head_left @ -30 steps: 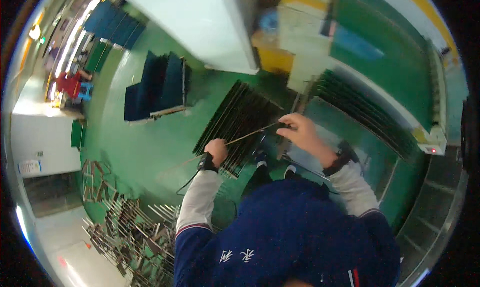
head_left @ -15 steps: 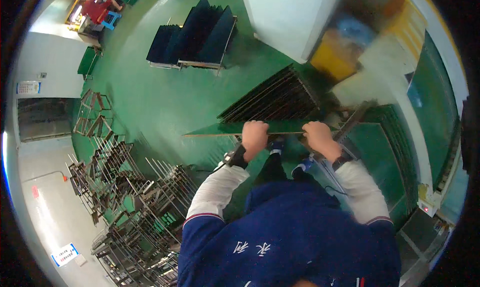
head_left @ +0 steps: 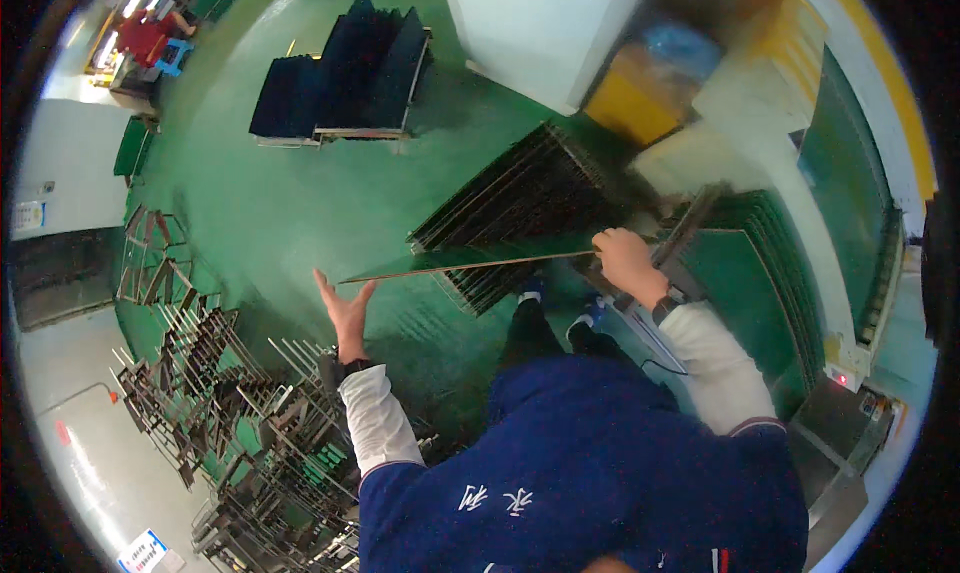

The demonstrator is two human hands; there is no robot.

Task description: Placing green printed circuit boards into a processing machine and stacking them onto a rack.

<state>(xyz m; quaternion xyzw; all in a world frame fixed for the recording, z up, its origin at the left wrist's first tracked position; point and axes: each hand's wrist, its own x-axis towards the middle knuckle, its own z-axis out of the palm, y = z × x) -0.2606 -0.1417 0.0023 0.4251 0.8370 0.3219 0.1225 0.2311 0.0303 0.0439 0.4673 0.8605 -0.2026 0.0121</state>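
A thin, dark green flat panel [head_left: 480, 263] is held nearly edge-on in front of me, its brownish edge running left to right. My right hand [head_left: 630, 264] grips its right end, fingers over the upper edge. Off the panel's left end is my left hand [head_left: 347, 318], open, thumb and fingers spread close to the corner; whether it touches the panel I cannot tell. Just beyond stands a rack of dark upright panels [head_left: 510, 198]. Several larger green panels [head_left: 745, 273] lean in a row to the right of my right hand.
Metal frames and racks [head_left: 240, 403] crowd the left side. A cart of dark panels [head_left: 345, 83] stands farther off, beside a large white cabinet [head_left: 550, 33]. A yellow bin [head_left: 640, 93] holds something blue. At far left a person in red [head_left: 143, 38] sits by a bench.
My left hand has let go of the panel's near edge, moved left and opened by its left end. My right hand keeps its grip. The panel now tilts, left end lower.
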